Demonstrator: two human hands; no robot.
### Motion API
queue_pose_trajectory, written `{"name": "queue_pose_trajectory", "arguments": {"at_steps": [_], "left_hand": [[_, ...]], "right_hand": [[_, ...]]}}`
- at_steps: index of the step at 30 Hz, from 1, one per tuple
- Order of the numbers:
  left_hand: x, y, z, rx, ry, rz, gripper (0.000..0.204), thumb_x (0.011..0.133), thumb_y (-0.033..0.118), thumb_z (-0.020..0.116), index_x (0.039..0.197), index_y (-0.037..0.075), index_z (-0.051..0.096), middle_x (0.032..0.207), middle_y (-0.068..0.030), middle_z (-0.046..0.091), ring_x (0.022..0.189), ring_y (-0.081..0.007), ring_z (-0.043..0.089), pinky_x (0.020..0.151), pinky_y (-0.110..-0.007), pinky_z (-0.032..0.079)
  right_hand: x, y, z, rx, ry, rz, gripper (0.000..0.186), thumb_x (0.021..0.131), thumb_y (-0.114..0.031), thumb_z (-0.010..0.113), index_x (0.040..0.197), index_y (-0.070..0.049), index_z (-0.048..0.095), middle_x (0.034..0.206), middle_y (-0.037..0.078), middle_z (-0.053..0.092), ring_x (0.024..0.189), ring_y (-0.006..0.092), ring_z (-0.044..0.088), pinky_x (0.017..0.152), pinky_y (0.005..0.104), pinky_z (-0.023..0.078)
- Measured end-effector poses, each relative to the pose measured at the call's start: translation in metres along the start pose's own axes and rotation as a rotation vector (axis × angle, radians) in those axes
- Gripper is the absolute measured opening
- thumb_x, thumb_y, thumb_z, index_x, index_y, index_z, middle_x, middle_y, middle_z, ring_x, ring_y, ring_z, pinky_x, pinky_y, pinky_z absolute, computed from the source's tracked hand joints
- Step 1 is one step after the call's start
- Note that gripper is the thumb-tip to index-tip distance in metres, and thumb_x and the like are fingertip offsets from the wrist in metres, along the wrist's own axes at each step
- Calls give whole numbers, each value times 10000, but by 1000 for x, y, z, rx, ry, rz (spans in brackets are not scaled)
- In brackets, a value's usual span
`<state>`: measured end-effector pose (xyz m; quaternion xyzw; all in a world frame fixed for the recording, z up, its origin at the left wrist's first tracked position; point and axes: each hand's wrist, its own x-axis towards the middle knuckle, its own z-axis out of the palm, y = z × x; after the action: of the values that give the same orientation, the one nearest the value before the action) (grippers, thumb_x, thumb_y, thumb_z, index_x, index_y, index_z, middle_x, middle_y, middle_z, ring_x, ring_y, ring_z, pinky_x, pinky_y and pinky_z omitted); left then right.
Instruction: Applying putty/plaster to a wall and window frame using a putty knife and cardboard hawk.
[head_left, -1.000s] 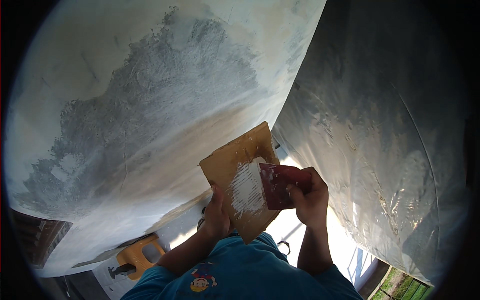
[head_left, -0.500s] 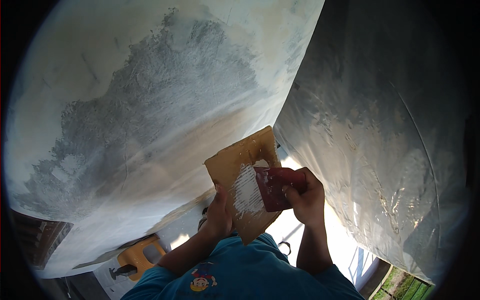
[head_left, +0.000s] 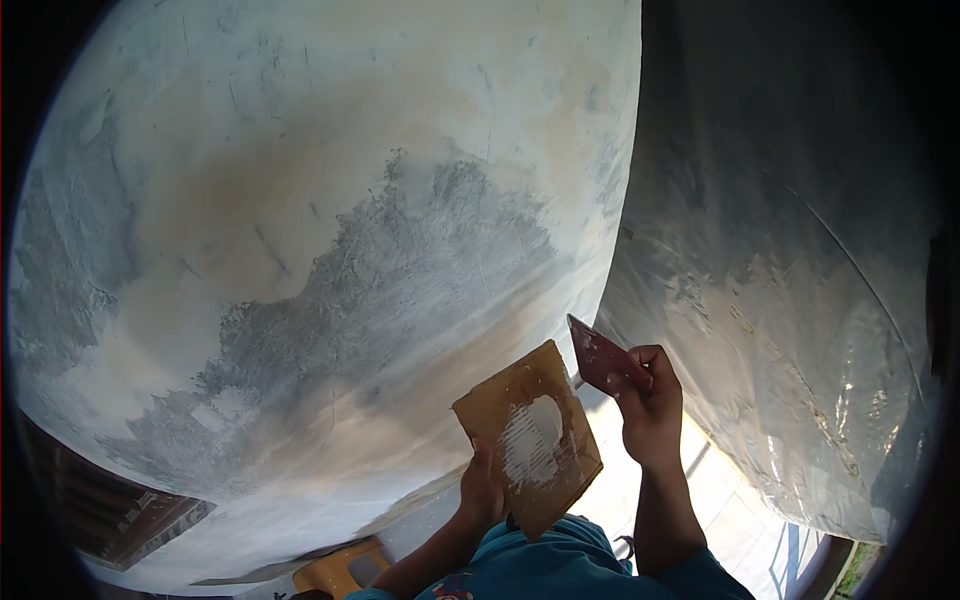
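The red scraper (head_left: 605, 362) is up in the air, just beside the top right edge of the brown board (head_left: 488, 408). In this view there is a little gap between them. The right hand (head_left: 655, 405) holds the scraper by its back end. Its fingers are curled in, and they pinch the scraper against the thumb.

White paste (head_left: 535, 440) sits in the middle of the board, part of it in thin stripes and part of it smooth. The board is tilted. The left hand (head_left: 481, 492) holds it by its lower left side, with the thumb at the edge. The other fingers are hidden, so I can't tell how far open they are.

Below the board is a blue shirt (head_left: 540, 568). A yellow stool (head_left: 340, 570) is low down on the left. Behind the board is a big pale wall (head_left: 200, 190) with a rough gray patch (head_left: 400, 260). On the right hangs a shiny plastic sheet (head_left: 740, 290).
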<state>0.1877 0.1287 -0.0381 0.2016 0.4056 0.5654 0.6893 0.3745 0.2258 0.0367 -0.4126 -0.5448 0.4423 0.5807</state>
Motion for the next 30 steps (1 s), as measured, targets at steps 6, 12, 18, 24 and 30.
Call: {"name": "queue_pose_trajectory", "arguments": {"at_steps": [6, 12, 18, 24, 30], "left_hand": [[-7, 24, -23, 19, 86, 70, 706, 997, 588, 300, 1450, 46, 316, 1403, -170, 472, 1303, -338, 448, 1092, -498, 368], [-21, 36, -63, -16, 123, 84, 662, 993, 560, 386, 1432, 65, 378, 1400, -104, 495, 1270, -299, 474, 1086, -475, 360], [-25, 40, -87, 36, 184, 16, 658, 994, 578, 358, 1422, 80, 393, 1369, -102, 524, 1249, -314, 496, 1046, -498, 397], [-20, 45, -104, 22, 122, -6, 706, 959, 589, 439, 1434, 72, 367, 1408, -107, 485, 1283, -327, 453, 1087, -517, 350], [-12, 50, -89, 10, 150, 2, 682, 972, 576, 425, 1434, 78, 364, 1415, -118, 474, 1284, -325, 453, 1083, -516, 357]], "right_hand": [[44, -38, 58, -310, -59, -367, 392, 875, 29, 574, 1255, -60, 610, 1171, 151, 676, 1022, 264, 678, 878, 325, 523], [77, -42, 107, -397, 163, -568, 384, 877, 26, 591, 1240, -91, 637, 1182, 139, 671, 1076, 288, 655, 914, 325, 511], [75, -10, 169, -641, 340, -636, 514, 786, 62, 633, 1267, -115, 621, 1292, 116, 611, 1181, 274, 597, 977, 353, 503], [62, -23, 133, -322, 234, -459, 452, 849, 90, 536, 1261, -77, 616, 1214, 149, 652, 1127, 293, 635, 946, 336, 518], [47, -14, 174, -493, 255, -570, 496, 828, 108, 519, 1288, -63, 593, 1238, 152, 637, 1163, 295, 613, 983, 332, 488]]}}
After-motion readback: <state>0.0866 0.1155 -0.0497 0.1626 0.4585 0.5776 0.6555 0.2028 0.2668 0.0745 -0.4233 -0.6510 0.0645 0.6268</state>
